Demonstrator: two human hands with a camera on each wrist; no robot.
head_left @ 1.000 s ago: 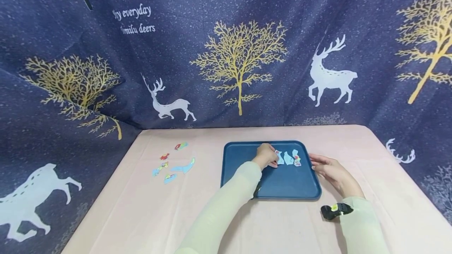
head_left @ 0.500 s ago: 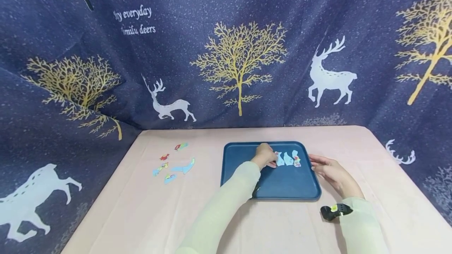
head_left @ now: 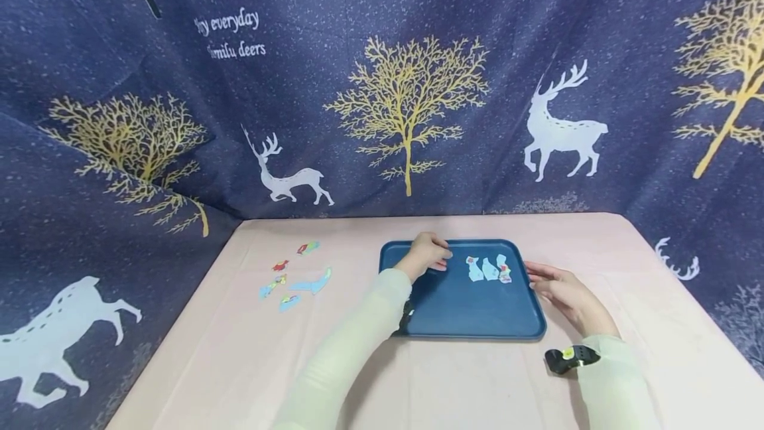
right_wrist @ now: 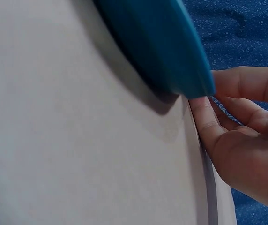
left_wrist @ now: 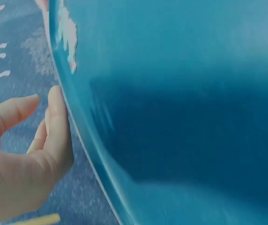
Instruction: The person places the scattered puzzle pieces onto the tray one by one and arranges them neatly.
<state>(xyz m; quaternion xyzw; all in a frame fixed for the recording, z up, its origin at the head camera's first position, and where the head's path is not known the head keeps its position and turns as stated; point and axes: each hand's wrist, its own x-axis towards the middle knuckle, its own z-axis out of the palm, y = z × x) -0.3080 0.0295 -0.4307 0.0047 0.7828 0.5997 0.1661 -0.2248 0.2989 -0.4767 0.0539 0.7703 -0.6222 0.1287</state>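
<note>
A dark blue tray (head_left: 465, 314) lies on the table, with a short row of torn-looking, pale blue and coloured paper pieces (head_left: 489, 269) toward its right back. My left hand (head_left: 426, 252) is over the tray's left back part, to the left of that row, with nothing in its fingers. In the left wrist view the fingers of this hand (left_wrist: 26, 164) are loosely extended beside the tray's rim (left_wrist: 85, 145). My right hand (head_left: 564, 292) touches the tray's right rim. The right wrist view shows its fingertips against the tray's edge (right_wrist: 204, 84).
Several loose cut pieces lie at the table's left, among them a red one (head_left: 280, 265) and a long light blue one (head_left: 313, 283). A pale pink cloth (head_left: 477, 383) covers the table. Behind it hangs a navy curtain (head_left: 370, 151) printed with deer and trees.
My left hand has let go of the leftmost piece of the row and drawn back to the left, leaving that piece fully visible. My right hand stays at the rim.
</note>
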